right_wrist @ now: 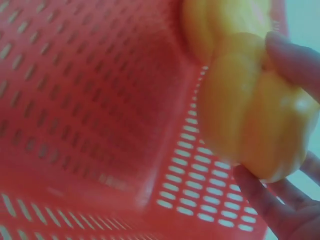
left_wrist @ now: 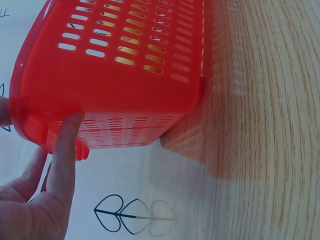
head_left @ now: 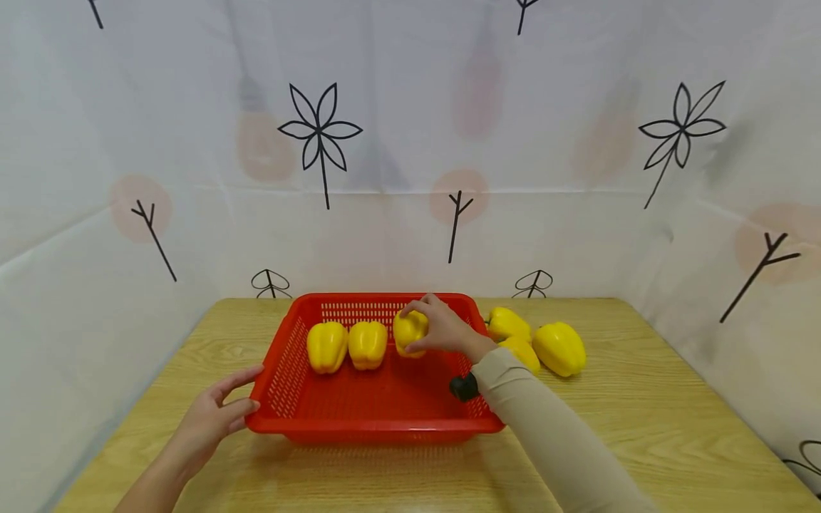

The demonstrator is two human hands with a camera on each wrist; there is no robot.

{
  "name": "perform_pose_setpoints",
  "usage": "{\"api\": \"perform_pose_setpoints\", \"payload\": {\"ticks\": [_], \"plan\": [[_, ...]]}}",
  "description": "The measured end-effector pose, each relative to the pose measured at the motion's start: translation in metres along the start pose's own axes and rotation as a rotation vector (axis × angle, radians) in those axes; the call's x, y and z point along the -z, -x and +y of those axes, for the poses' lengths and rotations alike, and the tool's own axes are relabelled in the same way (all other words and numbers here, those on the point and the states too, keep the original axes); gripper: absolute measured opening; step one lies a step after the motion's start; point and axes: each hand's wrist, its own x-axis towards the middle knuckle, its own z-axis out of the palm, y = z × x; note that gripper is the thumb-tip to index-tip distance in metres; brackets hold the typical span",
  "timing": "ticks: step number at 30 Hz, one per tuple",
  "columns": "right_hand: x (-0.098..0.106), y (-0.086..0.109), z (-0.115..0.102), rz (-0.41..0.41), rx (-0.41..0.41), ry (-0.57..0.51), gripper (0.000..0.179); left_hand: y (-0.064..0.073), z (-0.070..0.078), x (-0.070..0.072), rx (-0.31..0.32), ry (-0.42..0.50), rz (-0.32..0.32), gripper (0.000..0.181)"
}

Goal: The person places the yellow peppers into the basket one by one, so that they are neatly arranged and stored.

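A red plastic basket [head_left: 385, 399] with slotted walls stands on the wooden table. My left hand [head_left: 208, 419] grips its left rim near the front corner; in the left wrist view, fingers [left_wrist: 62, 165] lie against the underside of the rim. Over the right part of the basket, my right hand [head_left: 442, 326] holds a yellow bell pepper [head_left: 408, 333] between thumb and fingertips. To its left, two more yellow bell peppers sit side by side inside, one in the middle [head_left: 368, 345] and one near the left wall [head_left: 327, 348].
Right of the basket, several yellow bell peppers [head_left: 560, 349] lie on the table [head_left: 648, 427], one partly hidden by the right sleeve [head_left: 545, 420]. A white curtain [head_left: 398, 128] with plant drawings hangs behind the table and along both sides.
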Motion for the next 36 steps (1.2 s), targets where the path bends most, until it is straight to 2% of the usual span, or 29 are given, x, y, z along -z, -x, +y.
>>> {"api": "perform_pose_setpoints", "payload": {"ticks": [4, 14, 20, 28, 36], "plan": [[-0.004, -0.004, 0.001, -0.028, -0.034, 0.034, 0.05, 0.001, 0.001, 0.0, -0.004, -0.002, -0.001, 0.063], [-0.012, -0.011, 0.004, -0.099, -0.039, 0.068, 0.05, 0.001, 0.002, -0.001, 0.013, -0.007, -0.001, 0.063], [-0.016, -0.012, 0.004, -0.163, -0.03, 0.13, 0.049, 0.0, 0.002, 0.0, 0.028, -0.007, -0.002, 0.063], [-0.015, -0.015, 0.006, -0.216, -0.051, 0.089, 0.049, 0.0, 0.002, -0.001, 0.014, 0.001, -0.007, 0.063], [-0.014, -0.014, 0.003, -0.206, -0.023, 0.121, 0.051, 0.001, 0.003, -0.001, 0.017, 0.002, -0.004, 0.063]]}}
